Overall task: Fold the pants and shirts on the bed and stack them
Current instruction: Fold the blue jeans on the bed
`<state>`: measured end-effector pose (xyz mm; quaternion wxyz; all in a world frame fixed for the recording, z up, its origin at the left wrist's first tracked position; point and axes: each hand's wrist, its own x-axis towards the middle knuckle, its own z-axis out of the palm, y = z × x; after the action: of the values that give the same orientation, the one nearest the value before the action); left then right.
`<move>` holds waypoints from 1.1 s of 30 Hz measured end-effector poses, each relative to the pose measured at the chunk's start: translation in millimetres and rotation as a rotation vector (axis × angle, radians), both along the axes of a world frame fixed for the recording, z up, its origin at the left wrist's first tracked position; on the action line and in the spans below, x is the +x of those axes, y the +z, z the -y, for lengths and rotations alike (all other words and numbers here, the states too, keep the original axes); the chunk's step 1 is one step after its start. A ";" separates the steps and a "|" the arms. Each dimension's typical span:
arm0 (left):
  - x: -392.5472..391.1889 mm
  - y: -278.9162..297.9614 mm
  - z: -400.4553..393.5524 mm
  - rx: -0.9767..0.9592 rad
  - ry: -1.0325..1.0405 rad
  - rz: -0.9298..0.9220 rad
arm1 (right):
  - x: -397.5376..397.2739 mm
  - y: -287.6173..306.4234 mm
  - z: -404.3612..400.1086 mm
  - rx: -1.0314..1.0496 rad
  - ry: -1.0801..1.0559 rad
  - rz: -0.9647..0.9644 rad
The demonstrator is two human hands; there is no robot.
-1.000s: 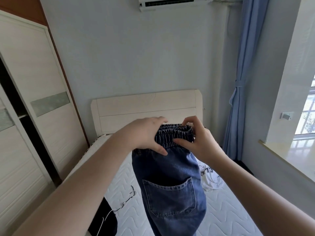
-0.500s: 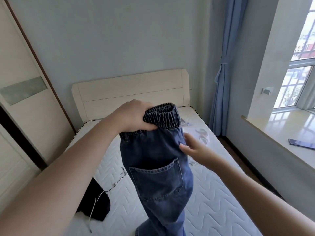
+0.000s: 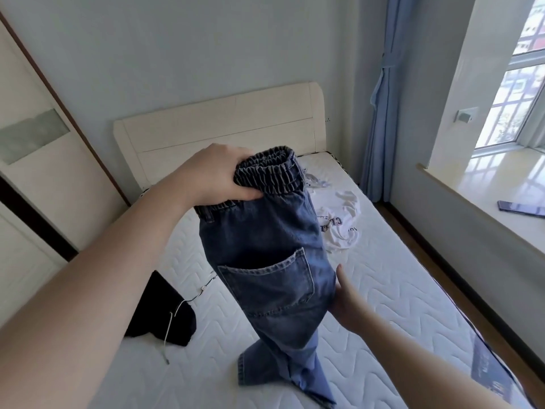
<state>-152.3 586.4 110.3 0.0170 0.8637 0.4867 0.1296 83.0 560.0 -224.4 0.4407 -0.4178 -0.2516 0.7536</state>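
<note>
Blue jeans [image 3: 265,249] hang upright over the bed [image 3: 389,293], their leg ends crumpled on the mattress. My left hand [image 3: 218,178] grips the bunched elastic waistband at the top. My right hand [image 3: 348,302] rests against the jeans' right edge at back-pocket height, thumb up, with the fingers hidden behind the denim. A white printed shirt [image 3: 339,222] lies crumpled on the far right of the mattress. A black garment [image 3: 162,311] with a white drawstring lies on the left side.
The cream headboard [image 3: 221,125] stands against the far wall. A wardrobe [image 3: 35,172] lines the left side of the bed. On the right are a blue curtain [image 3: 380,113] and a window sill with a dark phone [image 3: 520,208].
My right hand has left the waistband and moved down the jeans' right edge to pocket height. My left hand alone keeps the waistband. The view has tilted down.
</note>
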 end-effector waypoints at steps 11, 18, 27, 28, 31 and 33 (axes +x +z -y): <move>-17.2 -7.9 12.7 -0.016 0.089 0.119 | 12.6 18.5 -12.5 0.074 -0.087 -0.280; -41.3 -21.3 28.7 0.016 0.206 0.336 | 73.8 62.6 -28.0 0.279 -0.205 -0.174; -47.0 -51.5 48.9 -0.054 0.273 0.790 | 147.8 193.0 -1.7 0.697 -0.367 0.218; -44.3 -50.4 52.2 -0.056 0.255 0.824 | 152.6 210.5 4.8 0.736 -0.387 0.257; -39.6 -45.7 64.4 -0.095 0.201 0.949 | 158.2 258.7 26.1 0.828 -0.466 0.367; -42.0 -47.5 73.6 -0.130 0.175 1.034 | 156.3 279.5 42.2 0.858 -0.503 0.424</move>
<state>-194.3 512.9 62.9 0.2975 0.6403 0.4921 0.5092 239.4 517.8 55.1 0.6781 -0.3907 -0.5123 0.3535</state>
